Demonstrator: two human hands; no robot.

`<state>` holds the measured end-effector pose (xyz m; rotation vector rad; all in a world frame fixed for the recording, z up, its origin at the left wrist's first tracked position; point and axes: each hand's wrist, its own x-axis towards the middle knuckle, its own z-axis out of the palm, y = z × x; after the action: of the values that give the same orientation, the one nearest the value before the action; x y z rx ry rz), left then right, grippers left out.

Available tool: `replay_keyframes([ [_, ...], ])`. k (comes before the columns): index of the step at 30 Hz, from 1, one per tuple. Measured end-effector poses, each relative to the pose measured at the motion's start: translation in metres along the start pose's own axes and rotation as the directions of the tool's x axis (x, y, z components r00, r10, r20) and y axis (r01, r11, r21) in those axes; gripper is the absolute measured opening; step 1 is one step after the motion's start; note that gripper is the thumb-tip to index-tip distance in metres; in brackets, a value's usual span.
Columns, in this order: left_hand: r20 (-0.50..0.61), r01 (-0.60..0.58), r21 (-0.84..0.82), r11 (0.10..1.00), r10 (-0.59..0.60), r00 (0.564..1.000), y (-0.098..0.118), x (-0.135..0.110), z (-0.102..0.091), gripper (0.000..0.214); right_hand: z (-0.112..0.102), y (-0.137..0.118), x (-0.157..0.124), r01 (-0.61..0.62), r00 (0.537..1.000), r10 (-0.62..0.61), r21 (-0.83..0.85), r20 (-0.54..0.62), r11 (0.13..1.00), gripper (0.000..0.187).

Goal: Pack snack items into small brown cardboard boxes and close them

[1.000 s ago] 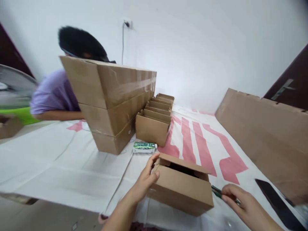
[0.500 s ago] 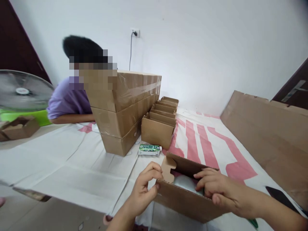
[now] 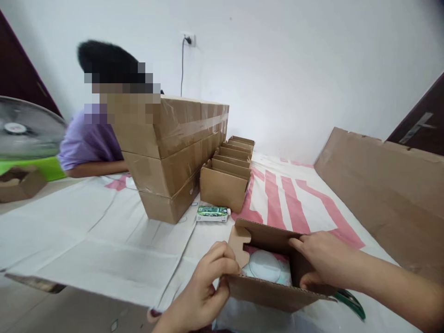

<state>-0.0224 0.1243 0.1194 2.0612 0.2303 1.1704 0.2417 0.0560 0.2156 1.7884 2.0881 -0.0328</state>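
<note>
An upright cardboard box (image 3: 267,296) with its top open stands at the near edge of the cloth-covered surface. Inside lies a package with a round, pale translucent top (image 3: 265,266) and some pink beside it. My left hand (image 3: 210,282) is closed on the box's near left corner, thumb and fingers pinching the edge beside a notched flap (image 3: 239,243). Across the right end of the box, my right hand (image 3: 324,259) grips the cardboard, its fingertips at the far wall and its thumb inside the near wall.
Beyond the box lies a green-and-white carton (image 3: 212,213) with a white cap. Taped boxes (image 3: 180,157) are stacked behind it, beside a row of open boxes (image 3: 224,185). A person in a purple top (image 3: 90,143) leans behind the stack. A green-handled tool (image 3: 351,303) lies at right.
My right hand has shifted from over the contents to the box's right end, uncovering the round top. My left hand keeps its hold at the corner. The view has shifted slightly.
</note>
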Motion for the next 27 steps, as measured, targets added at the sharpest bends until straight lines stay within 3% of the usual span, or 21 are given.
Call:
replay_keyframes([
  [3, 0.016, -0.030, -0.003, 1.000, 0.030, 0.999, 0.002, 0.000, 0.000, 0.037, -0.004, -0.012, 0.008, 0.045, 0.997, -0.041, -0.051, 0.064, 0.998, 0.052],
  [5, 0.011, -0.022, -0.014, 1.000, 0.022, 1.000, 0.003, 0.001, -0.001, 0.035, -0.008, -0.022, 0.016, 0.207, 0.976, -0.202, -0.050, 0.085, 0.977, 0.046],
  [8, -0.016, -0.018, -0.079, 0.997, 0.017, 1.000, 0.002, 0.002, -0.001, 0.024, -0.011, -0.034, 0.031, 0.490, 0.869, -0.486, -0.030, 0.087, 0.871, 0.044],
  [11, -0.019, 0.005, -0.129, 0.992, -0.008, 1.000, 0.001, 0.001, -0.001, 0.013, -0.011, -0.038, 0.043, 0.654, 0.755, -0.655, -0.049, -0.012, 0.755, 0.045],
  [13, -0.027, 0.014, -0.093, 0.996, -0.017, 0.999, 0.002, 0.001, 0.000, 0.014, -0.013, -0.038, 0.047, 0.695, 0.711, -0.698, -0.069, -0.081, 0.716, 0.042],
  [18, -0.086, -0.073, 0.190, 0.979, 0.091, 0.992, 0.004, -0.002, -0.002, 0.012, -0.027, -0.042, 0.052, 0.716, 0.675, -0.703, -0.033, -0.224, 0.697, 0.045],
  [22, -0.061, -0.099, 0.374, 0.922, 0.131, 0.990, 0.003, -0.001, -0.001, 0.007, -0.031, -0.051, 0.067, 0.774, 0.588, -0.732, -0.022, -0.343, 0.632, 0.039],
  [24, -0.073, -0.094, 0.441, 0.892, 0.140, 0.988, 0.003, 0.001, 0.001, 0.008, -0.028, -0.054, 0.074, 0.776, 0.591, -0.752, -0.049, -0.292, 0.629, 0.030],
  [27, -0.081, -0.098, 0.481, 0.871, 0.156, 0.985, 0.006, 0.004, 0.002, 0.006, -0.023, -0.054, 0.080, 0.734, 0.665, -0.741, -0.104, -0.087, 0.671, 0.023],
])
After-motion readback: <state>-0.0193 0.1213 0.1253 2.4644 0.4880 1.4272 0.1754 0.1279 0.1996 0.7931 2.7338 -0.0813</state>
